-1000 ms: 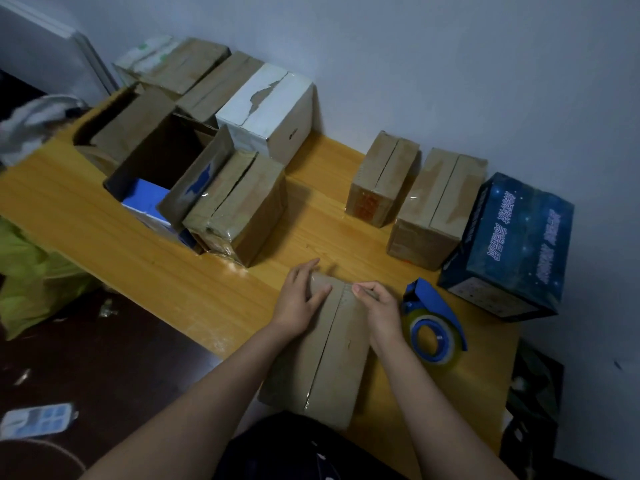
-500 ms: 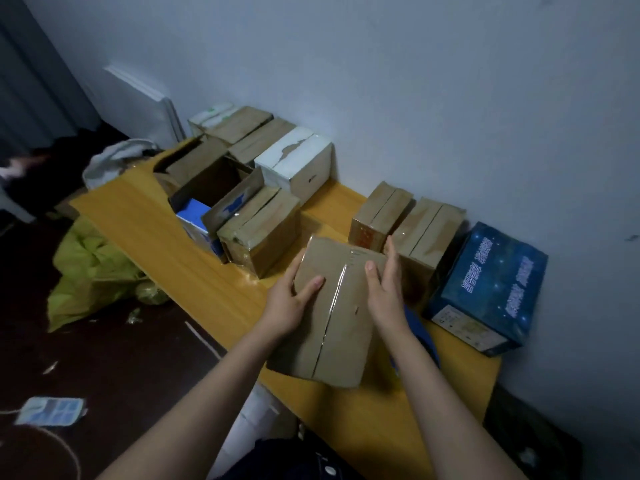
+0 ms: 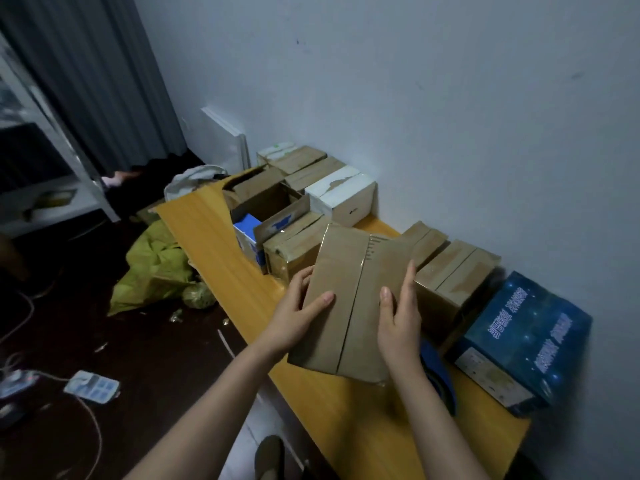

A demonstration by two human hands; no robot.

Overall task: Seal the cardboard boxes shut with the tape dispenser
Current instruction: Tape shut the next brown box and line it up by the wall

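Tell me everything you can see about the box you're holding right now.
The cardboard box is plain brown, oblong, its two top flaps closed and meeting in a lengthwise centre seam; small dark printed marks sit by the seam at the far end. It appears held above the table, top face tilted toward the camera. The left hand grips its left side and the right hand its right, thumbs on the top face. Whether tape covers the seam is unclear.

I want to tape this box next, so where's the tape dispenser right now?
In the head view the tape dispenser lies on the table at lower right, partly hidden behind the right hand, between the held cardboard box and the dark blue box.
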